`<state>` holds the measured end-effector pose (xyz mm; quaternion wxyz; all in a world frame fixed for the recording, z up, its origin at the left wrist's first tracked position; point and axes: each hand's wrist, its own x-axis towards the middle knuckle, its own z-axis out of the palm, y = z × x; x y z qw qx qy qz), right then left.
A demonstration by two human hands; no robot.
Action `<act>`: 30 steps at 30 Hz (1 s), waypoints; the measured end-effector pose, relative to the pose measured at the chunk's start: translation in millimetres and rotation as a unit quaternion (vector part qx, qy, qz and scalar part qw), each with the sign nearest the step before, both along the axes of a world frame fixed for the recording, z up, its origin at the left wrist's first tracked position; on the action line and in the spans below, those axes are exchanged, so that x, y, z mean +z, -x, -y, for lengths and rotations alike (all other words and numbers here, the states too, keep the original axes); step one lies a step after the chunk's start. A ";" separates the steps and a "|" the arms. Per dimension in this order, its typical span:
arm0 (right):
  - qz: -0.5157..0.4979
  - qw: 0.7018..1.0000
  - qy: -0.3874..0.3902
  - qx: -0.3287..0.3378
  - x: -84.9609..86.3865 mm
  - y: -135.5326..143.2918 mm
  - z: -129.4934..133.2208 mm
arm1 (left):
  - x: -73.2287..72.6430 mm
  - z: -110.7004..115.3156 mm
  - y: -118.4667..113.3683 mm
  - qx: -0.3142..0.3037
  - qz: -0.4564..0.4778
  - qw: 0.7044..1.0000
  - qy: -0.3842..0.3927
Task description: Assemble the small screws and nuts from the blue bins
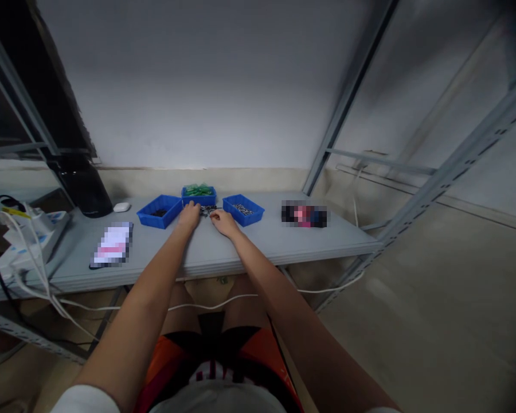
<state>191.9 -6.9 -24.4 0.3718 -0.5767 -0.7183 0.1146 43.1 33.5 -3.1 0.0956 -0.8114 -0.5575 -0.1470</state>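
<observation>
Small dark and silver pieces (206,210) lie in a loose pile on the grey shelf table, too small to name. My left hand (190,214) is at the left side of this pile, its fingers bent down and together. Close by on the right, my right hand (223,222) is curled in a pinch beside the same pieces. What either hand's fingertips hold is too small to make out. Around the hands stand a blue bin with dark parts (160,223), a blue bin with green packets (199,200) and a blue bin with silvery parts (255,217).
On the left are a blurred-out phone (112,244), a white earbud case (121,207), a black bottle (85,186) and a white power strip (47,244) with cables. A pixelated item (304,214) lies on the right. Metal shelf posts (348,97) rise at the sides.
</observation>
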 end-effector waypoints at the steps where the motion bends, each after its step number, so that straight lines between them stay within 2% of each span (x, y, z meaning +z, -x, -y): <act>1: 0.000 1.000 0.001 0.001 0.3 0.0 0.3 | -0.7 -1.5 -0.1 0.005 0.008 1.000 0.001; 6: -0.004 1.000 0.003 0.005 0.0 0.1 0.4 | -3.1 -6.9 0.4 -0.001 0.026 0.999 0.027; 15: -0.006 1.000 0.014 0.001 2.9 -0.2 4.5 | -8.7 -11.4 2.8 0.003 0.085 0.996 0.015; 26: 0.000 1.000 0.014 -0.006 -1.0 -1.9 1.3 | 0.2 5.7 6.0 -0.033 0.128 0.991 -0.024; 30: -0.034 0.999 0.011 -0.007 0.9 -1.3 2.9 | 6.0 11.6 1.4 -0.073 0.121 0.987 -0.080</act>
